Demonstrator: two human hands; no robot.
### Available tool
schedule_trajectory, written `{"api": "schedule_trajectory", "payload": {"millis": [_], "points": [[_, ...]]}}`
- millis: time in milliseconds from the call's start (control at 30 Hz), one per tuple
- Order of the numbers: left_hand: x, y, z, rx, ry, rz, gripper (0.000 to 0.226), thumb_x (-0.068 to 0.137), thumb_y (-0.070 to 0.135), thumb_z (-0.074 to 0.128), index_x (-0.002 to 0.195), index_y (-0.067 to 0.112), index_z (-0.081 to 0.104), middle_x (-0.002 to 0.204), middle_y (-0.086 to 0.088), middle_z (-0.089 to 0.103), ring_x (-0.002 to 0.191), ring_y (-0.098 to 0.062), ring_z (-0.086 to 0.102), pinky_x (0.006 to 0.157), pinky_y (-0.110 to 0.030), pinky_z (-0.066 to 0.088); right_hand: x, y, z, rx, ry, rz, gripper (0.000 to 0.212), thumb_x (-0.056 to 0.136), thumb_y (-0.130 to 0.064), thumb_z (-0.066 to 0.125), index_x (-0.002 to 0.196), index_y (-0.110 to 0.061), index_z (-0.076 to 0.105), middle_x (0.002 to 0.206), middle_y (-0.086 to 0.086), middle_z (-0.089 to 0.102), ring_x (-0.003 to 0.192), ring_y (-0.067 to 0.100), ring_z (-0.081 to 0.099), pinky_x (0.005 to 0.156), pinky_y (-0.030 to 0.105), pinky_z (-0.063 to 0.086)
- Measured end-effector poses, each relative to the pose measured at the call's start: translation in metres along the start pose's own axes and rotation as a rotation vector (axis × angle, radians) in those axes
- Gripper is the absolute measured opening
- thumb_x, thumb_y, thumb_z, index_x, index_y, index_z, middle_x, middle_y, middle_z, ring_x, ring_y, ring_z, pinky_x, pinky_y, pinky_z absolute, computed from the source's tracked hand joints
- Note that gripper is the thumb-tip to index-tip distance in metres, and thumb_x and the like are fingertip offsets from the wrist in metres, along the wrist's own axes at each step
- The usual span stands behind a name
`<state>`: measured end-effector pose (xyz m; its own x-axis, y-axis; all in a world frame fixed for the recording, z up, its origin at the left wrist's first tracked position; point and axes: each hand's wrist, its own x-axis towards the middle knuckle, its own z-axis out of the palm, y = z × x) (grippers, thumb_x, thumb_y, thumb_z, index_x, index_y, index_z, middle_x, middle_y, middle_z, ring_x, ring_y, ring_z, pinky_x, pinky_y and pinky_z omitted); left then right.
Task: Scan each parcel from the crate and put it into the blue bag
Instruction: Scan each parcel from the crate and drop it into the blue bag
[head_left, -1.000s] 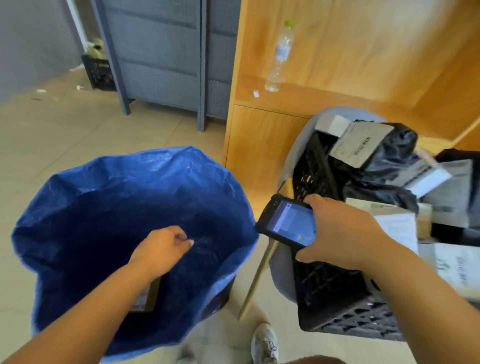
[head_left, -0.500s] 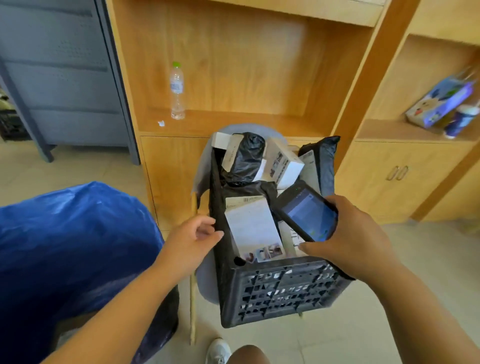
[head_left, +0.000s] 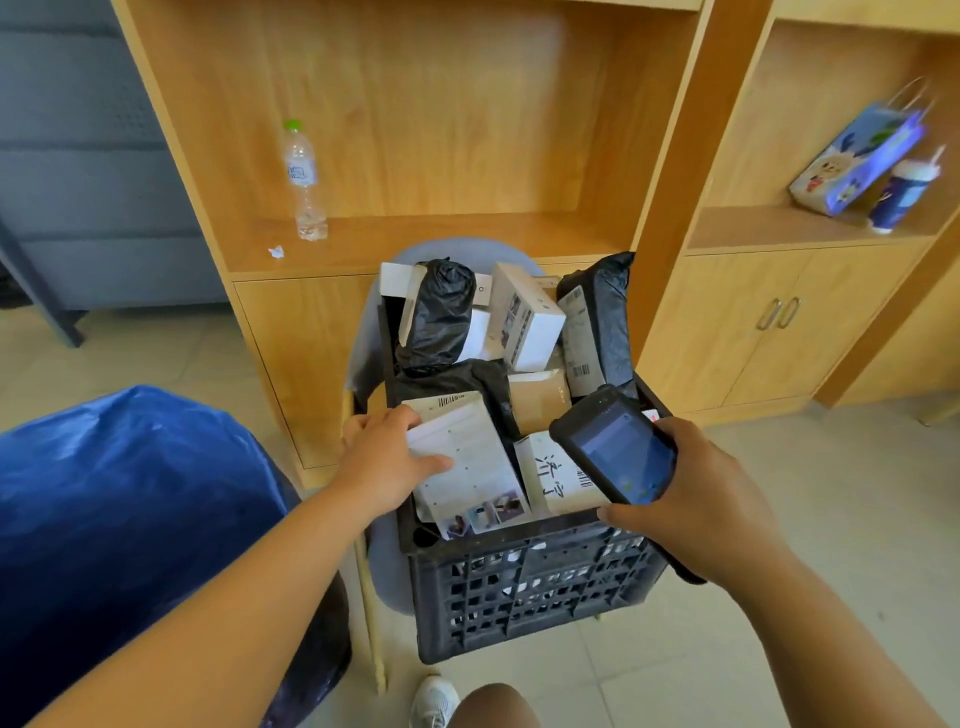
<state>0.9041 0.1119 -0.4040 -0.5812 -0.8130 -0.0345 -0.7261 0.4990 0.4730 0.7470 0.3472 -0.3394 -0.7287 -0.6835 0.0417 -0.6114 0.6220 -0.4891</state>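
- The black crate (head_left: 530, 587) is heaped with parcels and sits on a grey chair (head_left: 382, 561) in front of me.
- My left grip (head_left: 384, 462) is closed on the flat white parcel (head_left: 467, 457) at the crate's near left, thumb across its face and fingers over its far edge. The parcel lies in the crate.
- My right grip (head_left: 696, 499) is wrapped round the scanner (head_left: 618, 452), which is held screen-up over the crate's near right corner, above a white labelled parcel (head_left: 550, 473).
- Further back in the crate are a brown box (head_left: 537, 400), a white box (head_left: 527, 317), a black-wrapped roll (head_left: 439, 312) and a black mailer (head_left: 605, 322) with a barcode label.
- The blue bag (head_left: 130, 493) stands on the floor left of the chair. I cannot see inside it.
- The floor is pale tile. A wooden shelf unit (head_left: 415, 239) stands behind the chair.
- On the shelves are one water bottle (head_left: 304, 182), one paper scrap (head_left: 276, 252), one gift bag (head_left: 857, 156) and one blue-and-white cup (head_left: 904, 195).
- Count: one crate, one bag, one scanner and at least seven parcels showing. Any lower ones are hidden.
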Motion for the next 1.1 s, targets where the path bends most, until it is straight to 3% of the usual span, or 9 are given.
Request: {"api": "schedule_trajectory", "payload": {"millis": [100,233,467,533,633,767,900,1000,1100], "points": [[-0.005,-0.004,-0.005,-0.175,-0.003,0.052,0.053,0.075,0.047,0.075,0.114,0.024,0.048,0.107,0.01,0.049,0.115,-0.019,0.045,0.079,-0.03,0.038,-0.002,0.002,0.001,0.016,-0.007,0.0,0.084,0.058,-0.045,0.086,0.127,-0.022,0.043,0.102,-0.008,0.051,0.09,0.016,0.052,0.071,0.033,0.049],[-0.014,0.001,-0.019,-0.408,-0.022,0.081,0.062,0.075,0.032,0.079,0.128,0.02,0.048,0.122,0.006,0.047,0.112,-0.013,0.049,0.086,-0.026,0.04,-0.003,0.004,0.003,0.036,0.001,0.005,0.08,0.059,-0.045,0.086,0.124,-0.023,0.044,0.099,-0.009,0.051,0.087,0.015,0.052,0.067,0.031,0.048],[-0.032,0.042,-0.089,-0.619,0.259,0.225,0.075,0.076,0.017,0.079,0.14,0.021,0.039,0.12,0.01,0.039,0.103,-0.005,0.045,0.081,-0.014,0.037,-0.007,0.004,-0.001,0.159,0.088,0.022,0.09,0.056,-0.043,0.086,0.131,-0.021,0.042,0.106,-0.006,0.056,0.091,0.016,0.055,0.068,0.029,0.045],[-0.039,0.054,-0.098,-0.617,0.371,0.305,0.065,0.075,0.015,0.08,0.13,0.025,0.047,0.121,0.009,0.038,0.093,0.004,0.045,0.076,-0.005,0.034,-0.008,0.004,-0.004,0.2,0.143,0.018,0.092,0.057,-0.042,0.087,0.133,-0.02,0.041,0.108,-0.006,0.056,0.092,0.016,0.055,0.069,0.031,0.046],[-0.046,0.067,-0.084,-0.584,0.414,0.438,0.059,0.07,0.011,0.083,0.114,0.031,0.049,0.119,0.006,0.037,0.101,0.0,0.041,0.086,-0.009,0.036,-0.012,0.006,-0.01,0.295,0.232,0.031,0.085,0.059,-0.034,0.088,0.13,-0.019,0.044,0.098,-0.01,0.052,0.087,0.015,0.053,0.067,0.03,0.043],[-0.039,0.059,-0.03,-0.276,0.234,0.695,0.07,0.067,-0.005,0.079,0.117,0.034,0.049,0.123,0.009,0.029,0.112,0.003,0.031,0.091,0.001,0.029,-0.017,0.017,-0.016,0.364,0.298,0.065,0.082,0.06,-0.029,0.089,0.128,-0.016,0.045,0.09,-0.013,0.05,0.083,0.015,0.053,0.065,0.03,0.042],[-0.05,0.046,0.006,-0.082,0.0,0.722,0.069,0.079,-0.008,0.064,0.11,0.048,0.039,0.146,0.012,0.02,0.129,-0.012,0.038,0.079,-0.027,0.051,-0.023,0.03,-0.017,0.373,0.297,0.093,0.075,0.061,-0.025,0.09,0.121,-0.018,0.045,0.086,-0.022,0.047,0.072,0.006,0.049,0.06,0.028,0.041],[-0.053,0.048,0.004,-0.372,-0.157,0.646,0.045,0.08,0.003,0.067,0.103,0.04,0.054,0.141,0.021,0.023,0.125,0.021,0.024,0.096,-0.008,0.038,-0.025,0.035,-0.015,0.359,0.276,0.109,0.077,0.06,-0.028,0.09,0.122,-0.017,0.045,0.086,-0.022,0.045,0.076,0.013,0.05,0.064,0.032,0.042],[-0.054,0.064,-0.007,-0.768,-0.126,0.357,0.015,0.085,0.026,0.066,0.097,0.017,0.067,0.121,0.012,0.05,0.094,0.027,0.046,0.081,-0.002,0.037,-0.025,0.038,-0.011,0.346,0.261,0.115,0.079,0.06,-0.03,0.089,0.124,-0.016,0.045,0.086,-0.019,0.046,0.078,0.015,0.051,0.064,0.033,0.043]]}}
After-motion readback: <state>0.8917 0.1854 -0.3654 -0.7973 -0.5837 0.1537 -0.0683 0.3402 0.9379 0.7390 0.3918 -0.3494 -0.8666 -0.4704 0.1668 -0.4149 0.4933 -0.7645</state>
